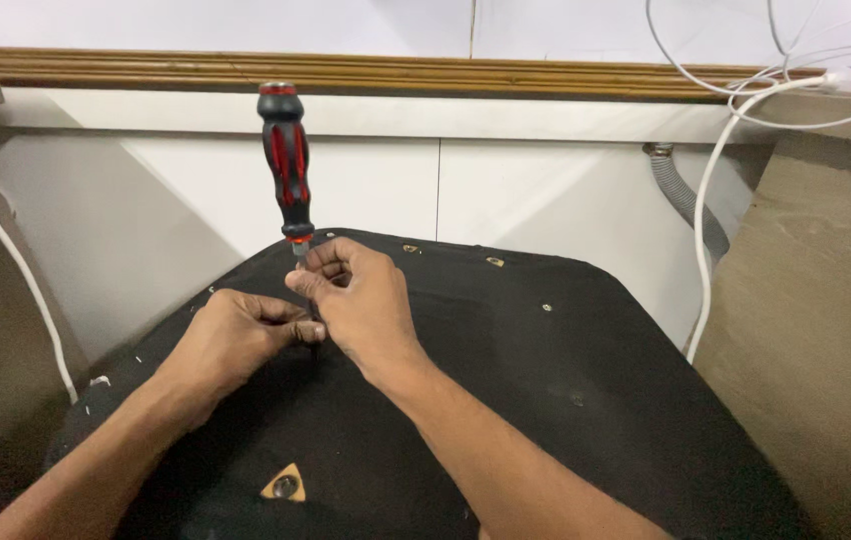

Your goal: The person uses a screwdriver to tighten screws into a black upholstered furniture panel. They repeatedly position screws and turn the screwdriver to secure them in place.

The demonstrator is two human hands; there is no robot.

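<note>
A screwdriver (286,165) with a red and black handle stands upright over a black fabric panel (566,380), near the middle of the view. Its shaft goes down between the two hands, and the tip is hidden by the fingers.

The right hand (361,300) pinches the shaft just under the handle, with fingers curled close together around it. The left hand (236,335) is lower and to the left, with its fingers closed at the bottom of the shaft; I cannot tell if it holds a screw or only the shaft. The two hands touch each other there.

The panel has small metal fittings near its far edge (495,262), and a triangular cut with a bolt head (286,486) near the front. Behind it there is a white wall with a wooden rail (546,75). White cables (711,200) and a grey hose (686,195) hang at the right.
</note>
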